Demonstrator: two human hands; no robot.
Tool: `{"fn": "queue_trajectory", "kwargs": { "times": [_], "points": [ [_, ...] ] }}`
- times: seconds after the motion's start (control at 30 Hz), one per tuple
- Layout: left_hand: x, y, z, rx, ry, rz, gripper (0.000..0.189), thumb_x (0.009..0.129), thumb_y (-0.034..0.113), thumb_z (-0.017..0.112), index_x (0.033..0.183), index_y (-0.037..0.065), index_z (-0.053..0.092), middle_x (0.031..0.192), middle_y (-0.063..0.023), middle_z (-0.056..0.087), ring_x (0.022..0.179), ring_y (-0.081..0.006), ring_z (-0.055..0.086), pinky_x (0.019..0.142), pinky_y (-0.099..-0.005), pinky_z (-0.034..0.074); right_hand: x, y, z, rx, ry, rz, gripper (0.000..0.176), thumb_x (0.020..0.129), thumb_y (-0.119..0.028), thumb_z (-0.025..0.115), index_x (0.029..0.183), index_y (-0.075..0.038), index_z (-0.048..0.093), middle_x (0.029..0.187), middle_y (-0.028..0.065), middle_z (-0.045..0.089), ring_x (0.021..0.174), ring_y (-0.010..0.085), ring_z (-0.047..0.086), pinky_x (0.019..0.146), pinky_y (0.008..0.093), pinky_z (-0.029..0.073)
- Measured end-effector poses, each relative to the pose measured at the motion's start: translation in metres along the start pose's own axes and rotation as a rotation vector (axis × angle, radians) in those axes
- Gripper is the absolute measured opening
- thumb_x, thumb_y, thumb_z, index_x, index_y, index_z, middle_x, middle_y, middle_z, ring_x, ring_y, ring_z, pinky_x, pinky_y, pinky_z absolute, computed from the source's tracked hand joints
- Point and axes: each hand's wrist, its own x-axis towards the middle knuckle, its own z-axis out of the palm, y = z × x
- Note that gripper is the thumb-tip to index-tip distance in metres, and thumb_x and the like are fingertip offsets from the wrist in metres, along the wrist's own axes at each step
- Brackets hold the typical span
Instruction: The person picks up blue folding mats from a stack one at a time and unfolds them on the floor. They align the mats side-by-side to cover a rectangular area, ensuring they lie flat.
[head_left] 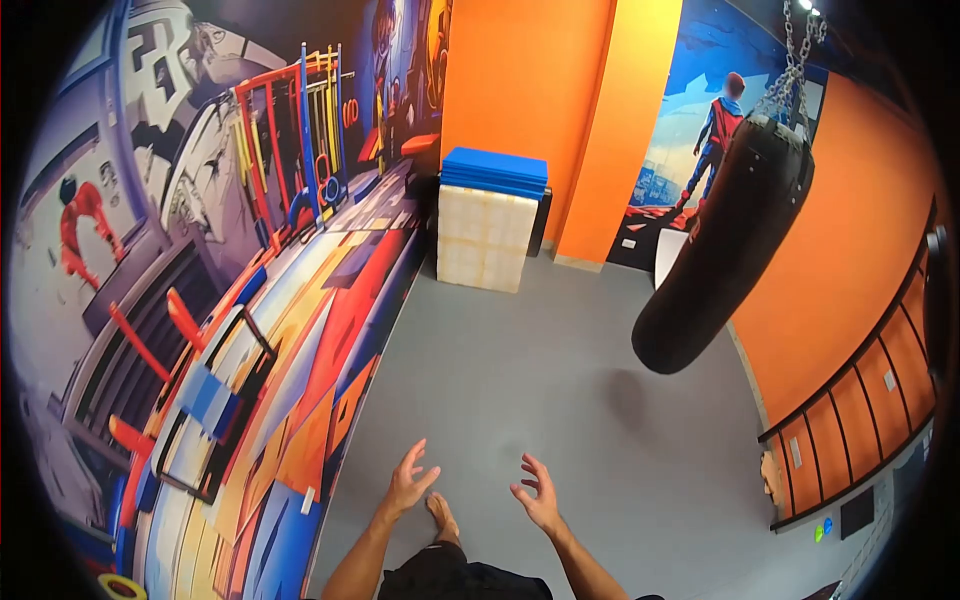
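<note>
My left hand (pixel 408 482) is held out in front of my body with its fingers apart and nothing in it. Across from it, my right hand (pixel 538 493) is also raised, fingers spread and slightly curled, holding nothing. Neither hand touches anything. Below the left hand a bare foot (pixel 443 516) stands on the grey floor (pixel 480 400). A black punching bag (pixel 728 245) hangs tilted on chains (pixel 797 60) ahead and to the right, well apart from my right hand.
Blue mats (pixel 495 170) lie stacked on a pale block (pixel 485 240) by the orange wall (pixel 525 80). A mural (pixel 330 330) covers the left wall. Dark wall bars (pixel 845 430) run along the right side. A yellow tape roll (pixel 122 586) is at the lower left.
</note>
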Motion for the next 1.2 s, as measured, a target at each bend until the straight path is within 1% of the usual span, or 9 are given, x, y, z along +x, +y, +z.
{"fn": "queue_trajectory", "kwargs": {
  "times": [0.07, 0.27, 0.37, 0.47, 0.57, 0.67, 0.8, 1.0, 1.2],
  "points": [
    [0.049, -0.007, 0.0, -0.001, -0.012, -0.006, 0.075, 0.088, 0.028, 0.074, 0.15, 0.005, 0.04, 0.151, -0.0205, 0.045, 0.138, -0.0353, 0.047, 0.104, -0.0473, 0.048, 0.047, 0.002, 0.002, -0.007, 0.003, 0.011, 0.066, 0.087, -0.014, 0.074, 0.147, -0.014, 0.047, 0.144, 0.0122, 0.047, 0.128, 0.0282, 0.052, 0.098, 0.0414, 0.052],
    [0.191, 0.021, -0.017, 0.113, -0.087, 0.064, 0.075, 0.088, 0.031, 0.074, 0.15, 0.005, 0.04, 0.151, -0.0203, 0.044, 0.136, -0.0351, 0.047, 0.104, -0.0469, 0.047, 0.187, -0.003, 0.006, -0.048, -0.032, -0.026, 0.062, 0.087, -0.015, 0.074, 0.145, -0.017, 0.051, 0.146, 0.012, 0.046, 0.127, 0.0274, 0.053, 0.096, 0.0408, 0.053],
    [0.252, 0.024, -0.024, 0.15, -0.092, 0.092, 0.073, 0.089, 0.024, 0.074, 0.15, 0.004, 0.04, 0.15, -0.0197, 0.045, 0.137, -0.0335, 0.047, 0.104, -0.046, 0.047, 0.246, 0.001, 0.011, -0.063, -0.024, -0.024, 0.063, 0.087, -0.015, 0.074, 0.146, -0.017, 0.051, 0.146, 0.0118, 0.046, 0.126, 0.0269, 0.053, 0.096, 0.0402, 0.054],
    [0.304, 0.02, -0.023, 0.118, -0.096, 0.088, 0.073, 0.088, 0.024, 0.074, 0.15, 0.004, 0.04, 0.151, -0.0187, 0.045, 0.136, -0.0326, 0.048, 0.104, -0.0454, 0.048, 0.295, 0.006, 0.011, -0.055, -0.015, -0.019, 0.064, 0.087, -0.014, 0.074, 0.146, -0.016, 0.05, 0.146, 0.0119, 0.046, 0.126, 0.0266, 0.053, 0.096, 0.0393, 0.054],
    [0.357, 0.006, -0.017, 0.115, -0.107, 0.09, 0.073, 0.088, 0.024, 0.074, 0.15, 0.004, 0.041, 0.15, -0.0182, 0.045, 0.136, -0.0322, 0.048, 0.103, -0.0448, 0.049, 0.346, 0.029, 0.008, -0.045, 0.013, -0.011, 0.064, 0.086, -0.013, 0.075, 0.146, -0.014, 0.05, 0.145, 0.0116, 0.047, 0.126, 0.0263, 0.054, 0.095, 0.0382, 0.054],
    [0.416, -0.002, -0.01, 0.111, -0.107, 0.091, 0.074, 0.088, 0.031, 0.074, 0.15, 0.005, 0.041, 0.15, -0.0188, 0.045, 0.135, -0.033, 0.048, 0.102, -0.0447, 0.049, 0.405, 0.047, 0.001, -0.022, 0.017, 0.006, 0.064, 0.086, -0.012, 0.075, 0.146, -0.014, 0.051, 0.145, 0.0116, 0.047, 0.126, 0.0262, 0.054, 0.094, 0.0377, 0.054],
    [0.502, -0.01, 0.002, 0.123, -0.097, 0.089, 0.075, 0.088, 0.03, 0.075, 0.15, 0.005, 0.041, 0.15, -0.0186, 0.046, 0.135, -0.0325, 0.048, 0.102, -0.0446, 0.049, 0.491, 0.074, -0.013, -0.024, 0.026, -0.009, 0.065, 0.086, -0.013, 0.076, 0.146, -0.014, 0.05, 0.143, 0.012, 0.048, 0.124, 0.0261, 0.055, 0.093, 0.0374, 0.054],
    [0.641, -0.007, 0.026, 0.13, -0.067, 0.085, 0.075, 0.088, 0.03, 0.075, 0.15, 0.006, 0.041, 0.15, -0.0181, 0.046, 0.135, -0.0321, 0.049, 0.102, -0.0447, 0.048, 0.634, 0.085, -0.052, -0.051, 0.009, -0.06, 0.066, 0.085, -0.013, 0.076, 0.146, -0.013, 0.05, 0.142, 0.0124, 0.048, 0.123, 0.0252, 0.056, 0.093, 0.0369, 0.054],
    [0.739, -0.01, 0.042, 0.088, -0.011, 0.067, 0.075, 0.087, 0.029, 0.075, 0.15, 0.006, 0.041, 0.15, -0.0176, 0.046, 0.135, -0.032, 0.049, 0.102, -0.0447, 0.048, 0.741, 0.106, -0.068, -0.024, -0.049, -0.063, 0.066, 0.085, -0.014, 0.077, 0.146, -0.011, 0.049, 0.141, 0.0126, 0.049, 0.123, 0.0251, 0.056, 0.093, 0.0367, 0.054]
  ]
}}
